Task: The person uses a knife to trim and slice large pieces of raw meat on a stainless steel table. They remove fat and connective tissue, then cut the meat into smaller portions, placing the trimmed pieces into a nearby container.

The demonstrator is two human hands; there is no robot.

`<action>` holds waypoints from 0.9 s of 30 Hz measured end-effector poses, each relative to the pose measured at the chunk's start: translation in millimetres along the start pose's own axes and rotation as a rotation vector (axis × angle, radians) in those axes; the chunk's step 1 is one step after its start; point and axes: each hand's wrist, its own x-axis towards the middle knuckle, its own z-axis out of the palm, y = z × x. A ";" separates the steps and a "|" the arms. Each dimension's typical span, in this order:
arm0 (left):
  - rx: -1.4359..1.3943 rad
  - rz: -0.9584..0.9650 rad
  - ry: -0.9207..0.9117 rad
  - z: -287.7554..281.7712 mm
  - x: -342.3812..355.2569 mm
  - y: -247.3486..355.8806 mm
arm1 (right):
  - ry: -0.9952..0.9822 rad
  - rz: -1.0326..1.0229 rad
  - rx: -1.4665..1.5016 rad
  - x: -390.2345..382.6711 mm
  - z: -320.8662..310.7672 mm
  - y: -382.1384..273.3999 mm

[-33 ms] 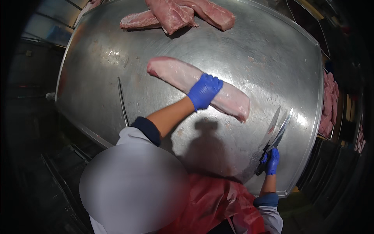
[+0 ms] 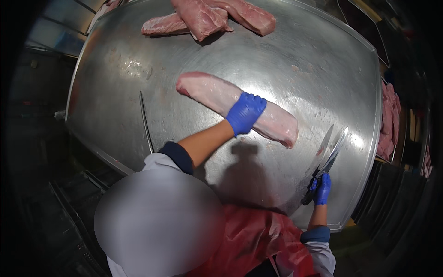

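Observation:
My left hand (image 2: 244, 113), in a blue glove, is closed over the middle of a long pale pink piece of meat (image 2: 203, 90) that lies diagonally on the steel table (image 2: 106, 92). At the right, my gloved right hand (image 2: 322, 189) grips a long knife (image 2: 337, 150), its blade pointing away from me. A second knife (image 2: 324, 144) with a stained blade lies just left of it, its black handle partly beside that hand. A thin metal rod (image 2: 145, 117) lies to the left of my left forearm.
Three pieces of meat (image 2: 200, 23) lie piled at the back of the table. Beyond the right edge stands a container of more meat (image 2: 387, 120). Dark crates or racks (image 2: 74, 207) are at the lower left, outside the table.
My left hand and the meat under it have moved slightly toward me and to the right. My right hand with the knife has shifted very slightly away from me.

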 end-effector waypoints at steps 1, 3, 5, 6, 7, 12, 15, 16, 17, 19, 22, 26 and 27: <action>0.020 -0.038 -0.037 -3.3 4.0 28.0 | 0.043 0.033 0.059 -4.0 3.0 -2.5; -0.163 -0.141 -0.177 -5.3 31.0 69.2 | 0.062 0.150 0.221 -13.9 5.3 -14.7; -0.221 -0.237 -0.152 -17.7 71.3 92.6 | 0.120 0.151 0.283 0.6 -19.4 0.3; -0.323 -0.234 -0.261 -42.0 85.9 94.1 | 0.059 0.081 0.271 -5.9 -11.9 -11.3; -0.416 -0.218 -0.370 -61.3 101.0 85.7 | 0.046 -0.008 0.291 -9.3 -14.9 -10.6; -1.380 -0.497 -0.400 9.9 117.5 41.2 | 0.146 -0.050 0.254 -36.5 -63.8 9.9; -1.482 -0.587 -0.325 14.5 102.1 52.5 | 0.131 -0.050 0.276 -47.0 -84.3 19.7; -1.513 -0.631 -0.294 12.9 99.3 57.5 | 0.091 -0.053 0.271 -49.2 -86.9 17.5; -1.492 -0.601 -0.232 9.5 99.0 67.8 | 0.052 -0.059 0.262 -49.8 -86.5 12.7; -1.450 -0.543 -0.104 5.9 102.2 89.4 | 0.011 -0.079 0.241 -42.4 -84.8 11.2; -0.761 -0.556 0.079 24.0 107.2 123.9 | -0.040 -0.063 0.254 -22.1 -73.8 1.2; -0.278 -0.538 0.007 33.2 128.9 184.2 | -0.206 -0.050 0.140 34.1 -39.9 -44.9; -0.200 -0.544 -0.007 34.3 137.8 198.5 | -0.231 -0.035 0.088 57.1 -30.1 -56.6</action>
